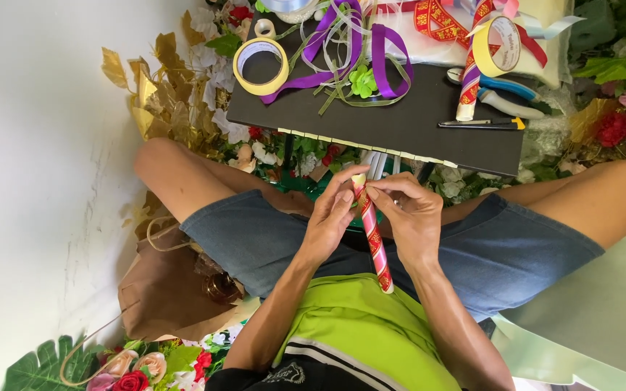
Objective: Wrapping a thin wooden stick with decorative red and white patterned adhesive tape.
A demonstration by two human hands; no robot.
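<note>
- Lower centre of the frame: a slim stick wrapped in red-and-pink patterned ribbon (373, 239) runs from just above the lime-green shirt up to the fingertips, its long axis near vertical, tilted slightly toward the upper left.
- The left hand (330, 224) lies just left of the stick, fingers curled, thumb and forefinger pinching its upper end.
- The right hand (413, 217) lies just right of it, fingertips pressed to the same top end; both hands meet there, equally near, over the lap in blue denim shorts.
- Lower left: a brown paper bag (164, 289) beside artificial roses.
- Beyond the knees: a flat black board (414, 127) carrying a yellow roll of tape (260, 65), loops of purple ribbon (342, 51), and blue-handled pliers (508, 90) at the upper right.
</note>
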